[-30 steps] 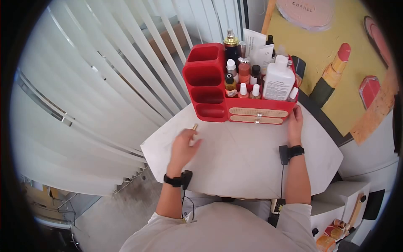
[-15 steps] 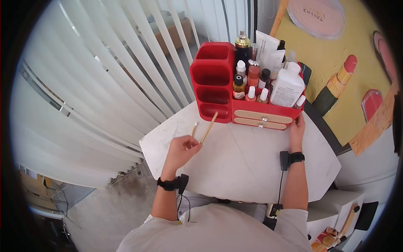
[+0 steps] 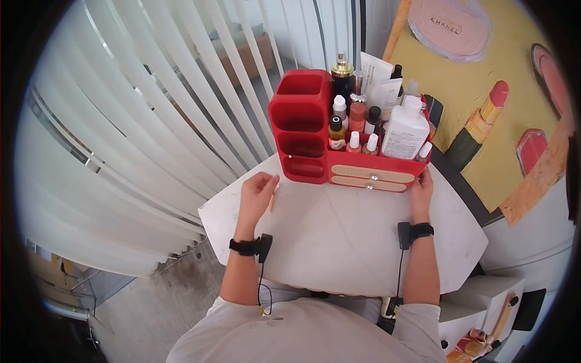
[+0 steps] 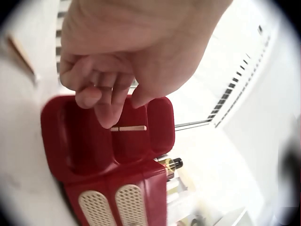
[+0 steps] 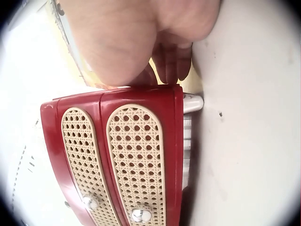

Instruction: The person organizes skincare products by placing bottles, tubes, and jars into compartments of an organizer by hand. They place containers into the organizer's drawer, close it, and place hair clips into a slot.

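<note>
A red cosmetics organizer (image 3: 302, 130) stands at the back of the white table, with bins on its left and two drawers at lower right. My left hand (image 3: 257, 192) hovers before its left side, fingers loosely curled. Just past its fingertips a thin pale stick with a dark band (image 4: 130, 128) shows against the middle bin. Another thin stick (image 4: 21, 56), wood-coloured with a white tip, lies on the table beside this hand. My right hand (image 3: 422, 192) rests against the organizer's right side, its fingers (image 5: 171, 66) reaching along it, holding nothing else.
Bottles and tubes fill the organizer's right part, including a large white bottle (image 3: 407, 130) and a dark gold-collared bottle (image 3: 342, 75). Vertical blinds (image 3: 151, 151) hang left of the table. A painted makeup picture (image 3: 484, 115) leans at the right.
My left hand reached out with a stick angled toward the lower bins; now it is drawn back left, and that stick shows at a bin. The right hand keeps its place.
</note>
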Motion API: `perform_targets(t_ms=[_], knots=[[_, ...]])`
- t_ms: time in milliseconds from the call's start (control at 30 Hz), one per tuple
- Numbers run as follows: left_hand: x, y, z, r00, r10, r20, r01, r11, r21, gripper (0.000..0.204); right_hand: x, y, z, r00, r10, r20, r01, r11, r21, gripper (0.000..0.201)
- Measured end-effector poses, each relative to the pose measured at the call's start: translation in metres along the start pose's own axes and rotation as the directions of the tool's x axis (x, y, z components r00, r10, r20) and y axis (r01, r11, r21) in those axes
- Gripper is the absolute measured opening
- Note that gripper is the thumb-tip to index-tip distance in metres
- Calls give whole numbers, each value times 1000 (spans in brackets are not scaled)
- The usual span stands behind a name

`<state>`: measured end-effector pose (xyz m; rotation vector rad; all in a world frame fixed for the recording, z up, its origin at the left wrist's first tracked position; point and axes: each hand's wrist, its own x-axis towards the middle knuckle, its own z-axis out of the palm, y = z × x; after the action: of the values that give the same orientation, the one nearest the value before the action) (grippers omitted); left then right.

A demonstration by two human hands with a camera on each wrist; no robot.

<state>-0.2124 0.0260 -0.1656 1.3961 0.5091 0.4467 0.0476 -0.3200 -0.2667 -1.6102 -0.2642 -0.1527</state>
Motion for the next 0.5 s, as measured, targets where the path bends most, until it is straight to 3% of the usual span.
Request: perform_targets(t_ms=[33,67,100,167,300,400,467,500], knots=[[-12,-4,-12,987,137,-86,-72,850,521,27,0,0,-1,1000,-24,4,24,1000,-10,25],[-20,-6,-22,953,291,-86,-57,448,892,27,0,0,-1,1000,-18,10,19,1000,-8,25],[-25,-10,-28,953,288,-91,-49,446,894,27,1,-1,-2,1000,-7,9,7,1000,-21,25],[-29,-20,-38,990,106,-91,38,427,903,27,0,0,0,1000,6,12,-6,999,-34,25],[-25,-37,-44,996,80,-46,-2,519,855,28,2,3,-1,999,-51,-5,51,999,-1,25],[-24,-32,-28,993,86,75,-110,545,831,23,0,3,-1,999,-53,0,53,999,-11,26],[-22,-28,-16,980,43,196,-127,888,443,17,1,0,0,998,-58,-8,58,998,-7,26],[-21,-26,-10,979,47,198,-132,889,439,17,0,0,1,999,-47,-16,47,999,-1,26]])
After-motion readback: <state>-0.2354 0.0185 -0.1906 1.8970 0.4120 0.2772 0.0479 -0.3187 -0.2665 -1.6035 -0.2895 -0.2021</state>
